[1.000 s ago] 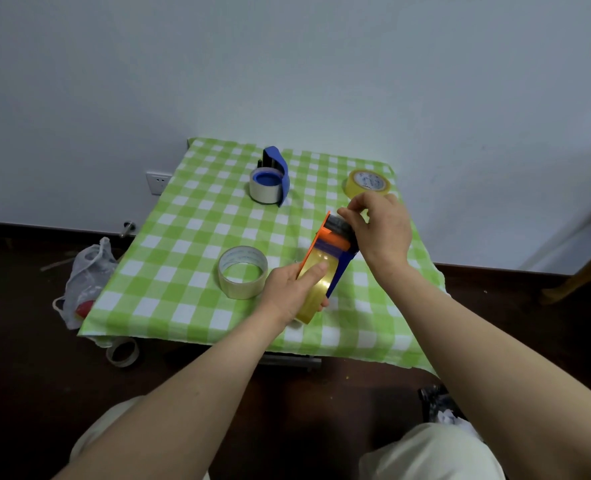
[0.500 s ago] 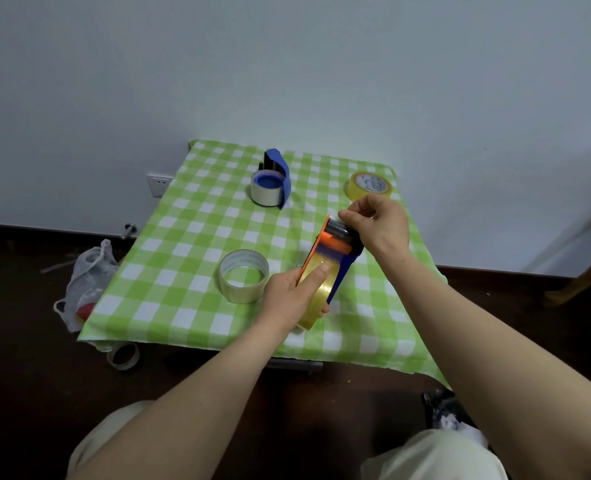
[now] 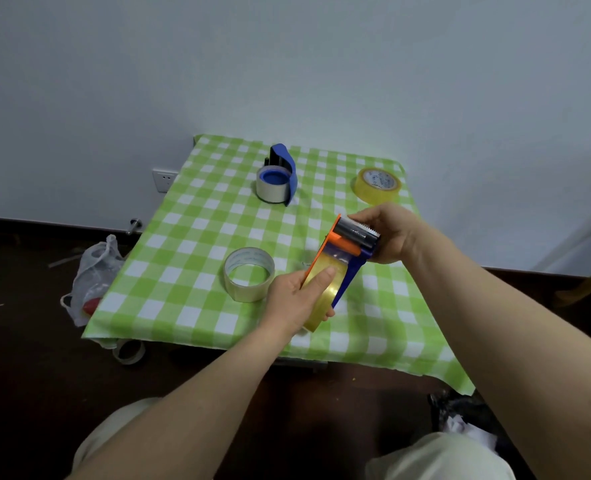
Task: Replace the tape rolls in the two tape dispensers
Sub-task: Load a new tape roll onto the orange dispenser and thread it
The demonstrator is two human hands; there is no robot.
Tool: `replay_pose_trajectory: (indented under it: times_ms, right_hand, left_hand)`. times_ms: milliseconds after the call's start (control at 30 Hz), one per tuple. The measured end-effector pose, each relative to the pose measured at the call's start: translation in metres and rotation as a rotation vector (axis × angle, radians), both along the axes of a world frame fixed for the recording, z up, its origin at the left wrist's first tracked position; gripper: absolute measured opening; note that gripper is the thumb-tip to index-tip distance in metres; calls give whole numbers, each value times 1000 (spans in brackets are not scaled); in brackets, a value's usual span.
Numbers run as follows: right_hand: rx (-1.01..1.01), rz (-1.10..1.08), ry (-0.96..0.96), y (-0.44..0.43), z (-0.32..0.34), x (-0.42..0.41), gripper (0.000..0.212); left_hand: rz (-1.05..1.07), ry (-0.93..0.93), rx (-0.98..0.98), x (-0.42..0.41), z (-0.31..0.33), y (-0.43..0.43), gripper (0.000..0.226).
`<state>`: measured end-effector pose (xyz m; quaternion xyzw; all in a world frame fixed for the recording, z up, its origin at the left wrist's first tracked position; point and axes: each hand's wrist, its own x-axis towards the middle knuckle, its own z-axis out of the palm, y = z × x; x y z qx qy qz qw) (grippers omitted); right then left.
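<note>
Orange-and-blue tape dispenser [image 3: 347, 258] held tilted above the right half of the surface [image 3: 190, 244], covered by a green-and-white checked cloth. Yellowish tape roll [image 3: 322, 296] seated between the dispenser's orange and blue side plates, with a strip of clear tape drawn up over the dark roller near the serrated blade. Left hand [image 3: 296, 301] wrapped around the lower end of the roll, thumb pressed flat on the roll's outer face. Right hand [image 3: 389, 233] closed around the blade end of the dispenser, fingers curled behind the roller, fingertips pinching at the top edge by the blade. Clear tape roll [image 3: 249, 278] lying flat on the surface, just left of the left hand. Blue tape dispenser [image 3: 282, 174] resting on its side at the far centre of the surface, loaded with a greyish-white roll. Yellow tape roll [image 3: 377, 185] lying flat at the far right corner, well apart from the blue dispenser. White plastic bag [image 3: 93, 275] on the dark floor left of the surface, beside a wall socket [image 3: 164, 180]. Spent tape core [image 3: 129, 351] on the floor under the near left corner of the cloth.
</note>
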<state>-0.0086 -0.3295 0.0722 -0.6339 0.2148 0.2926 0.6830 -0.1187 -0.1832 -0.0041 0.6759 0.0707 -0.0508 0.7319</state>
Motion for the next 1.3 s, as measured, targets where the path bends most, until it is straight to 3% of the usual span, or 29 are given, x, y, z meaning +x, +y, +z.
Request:
replay_pose_trajectory:
  times_ms: [233,300,400,533,633,767,1033,1167,1300]
  right_hand:
    - [137,-27,22,-15,-15,-6,26]
    - [44,-6,-41,-26,-6,-4,19]
    - [-297,-35,-491,-31,-1,-4,5]
    - [-346,-149,-854,-20,-3,-27,11]
    - [-420,-90,-1018,-14,-8,-37,13]
    - [-613,40,-970,-10,-12,-36,17]
    - [-477,-20,-646,-10,2,-30,33]
    - [-489,60,-692,-12,5,-33,17]
    - [-652,40,-911,-5,4,-33,13]
  left_hand:
    - [-7,-1,21,-3,1,-1,40]
    - [-7,-4,20,-3,2,-1,39]
    - [-14,-3,25,-3,3,-1,34]
    - [-18,-14,22,-3,4,-1,27]
    - [-15,-15,29,-4,4,-2,27]
    - [-14,-23,32,-5,6,-3,27]
    - [-22,-22,32,-4,4,-1,26]
    - [-25,-29,35,-4,3,-1,27]
    - [-17,-21,38,-1,3,-1,31]
